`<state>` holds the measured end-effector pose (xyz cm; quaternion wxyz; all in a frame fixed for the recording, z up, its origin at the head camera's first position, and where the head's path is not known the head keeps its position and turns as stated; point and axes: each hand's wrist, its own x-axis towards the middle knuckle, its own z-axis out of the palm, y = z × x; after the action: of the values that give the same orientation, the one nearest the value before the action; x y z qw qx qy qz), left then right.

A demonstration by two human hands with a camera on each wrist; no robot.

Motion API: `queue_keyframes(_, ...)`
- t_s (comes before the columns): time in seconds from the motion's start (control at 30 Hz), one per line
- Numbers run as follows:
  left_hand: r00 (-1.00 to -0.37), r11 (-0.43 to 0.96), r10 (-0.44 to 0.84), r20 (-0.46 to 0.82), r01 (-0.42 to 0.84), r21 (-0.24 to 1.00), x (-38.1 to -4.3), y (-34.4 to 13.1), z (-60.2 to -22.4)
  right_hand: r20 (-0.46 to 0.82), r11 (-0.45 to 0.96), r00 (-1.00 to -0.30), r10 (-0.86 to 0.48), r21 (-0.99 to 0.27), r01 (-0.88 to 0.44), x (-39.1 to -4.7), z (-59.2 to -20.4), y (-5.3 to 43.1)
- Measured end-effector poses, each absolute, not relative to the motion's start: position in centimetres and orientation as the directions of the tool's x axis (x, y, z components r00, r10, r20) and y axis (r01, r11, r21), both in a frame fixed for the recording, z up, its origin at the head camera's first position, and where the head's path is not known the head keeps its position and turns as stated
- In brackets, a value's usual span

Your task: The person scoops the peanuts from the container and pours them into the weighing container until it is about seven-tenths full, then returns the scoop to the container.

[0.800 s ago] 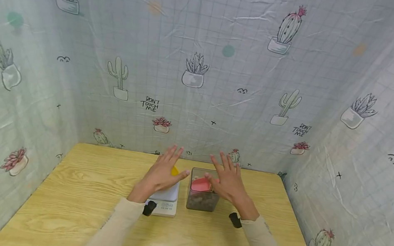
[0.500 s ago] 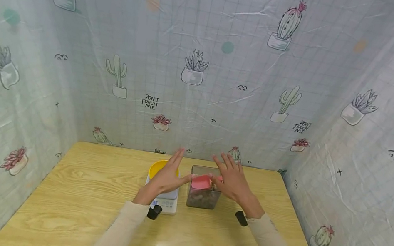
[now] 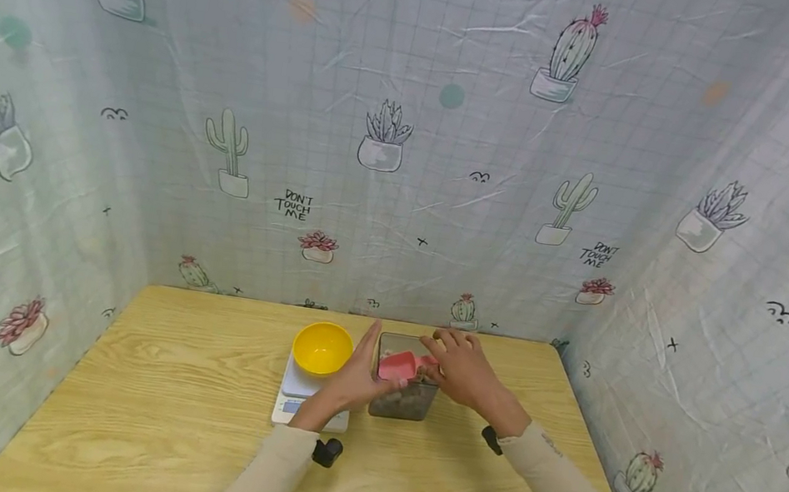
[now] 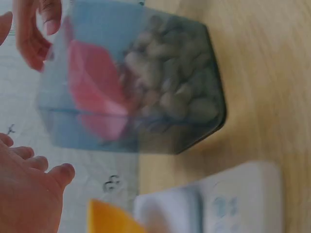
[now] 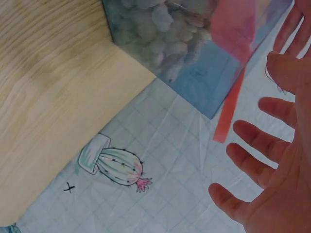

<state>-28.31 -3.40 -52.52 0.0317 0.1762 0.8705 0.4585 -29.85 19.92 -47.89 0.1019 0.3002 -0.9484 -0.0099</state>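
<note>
A clear grey plastic container (image 3: pixel 402 407) holds several pale stones (image 4: pixel 167 73), perhaps pebbles. On top of them lies a pink scoop (image 3: pixel 398 366), its handle (image 5: pixel 229 114) sticking out past the rim on the right. My left hand (image 3: pixel 355 379), fingers straight and thumb apart, is at the container's left side. At the right rim, close over the scoop's handle, is my right hand (image 3: pixel 469 374). Its fingers are loosely bent and spread, and the right wrist view shows the handle apart from them.
Left of the container stands a white kitchen scale (image 3: pixel 297 385) bearing a yellow bowl (image 3: pixel 322 351). Both are on a wooden table (image 3: pixel 191 402). A cactus-print curtain (image 3: pixel 414 215) surrounds the table's back and sides.
My left hand has moved right, off the scale and bowl to the container, so the bowl now shows fully. My right hand has lowered towards the scoop's handle, its fingers bending more.
</note>
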Motion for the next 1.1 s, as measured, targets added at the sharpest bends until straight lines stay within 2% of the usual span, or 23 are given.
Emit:
queue_keyframes(0.17,-0.955,0.471,0.289,0.071,0.207,0.858,-28.4,-2.4,-54.0,0.164,0.797,-0.781,-0.603,0.134,-0.588,-30.0,-48.2,19.6)
queue_keyframes(0.33,-0.959,0.396,0.269,0.085,0.190,0.899,-28.8,-1.8,-55.6,0.134,0.784,-0.776,-0.617,0.198,-0.589,-30.2,-48.5,19.1)
queue_keyframes(0.77,-0.966,0.404,0.244,0.091,0.186,0.896,-28.9,-1.7,-56.5,0.254,0.698,-0.651,-0.715,0.297,-0.651,-30.9,-49.9,19.1)
queue_keyframes(1.0,-0.962,0.367,0.263,0.074,0.171,0.914,-29.2,-1.8,-56.4,0.250,0.691,-0.645,-0.723,0.281,-0.666,-31.0,-48.3,19.6)
queue_keyframes(1.1,-0.959,0.353,0.278,0.049,0.150,0.923,-29.3,-1.7,-56.4,0.255,0.668,-0.619,-0.743,0.334,-0.665,-31.1,-47.2,20.1)
